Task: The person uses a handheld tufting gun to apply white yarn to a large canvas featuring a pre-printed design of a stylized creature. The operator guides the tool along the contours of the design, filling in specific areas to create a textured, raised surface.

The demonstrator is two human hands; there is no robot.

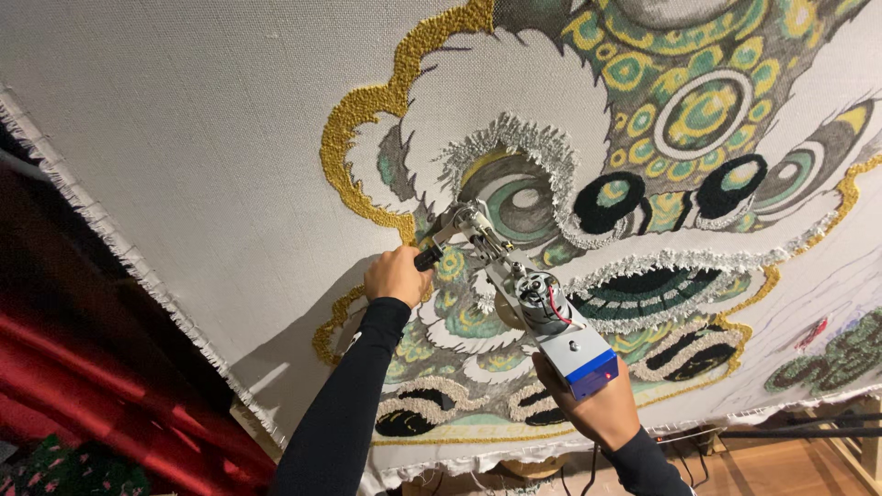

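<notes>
Both hands clench the tufting gun: left hand on its front handle, right hand under its rear.

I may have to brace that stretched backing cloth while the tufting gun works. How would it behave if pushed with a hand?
The backing cloth looks drawn flat with no folds, so it would probably give slightly and spring back. Its frayed edge suggests loose weave, likely prone to snagging. The gold tufted outline should feel thicker and stiffer.
</notes>
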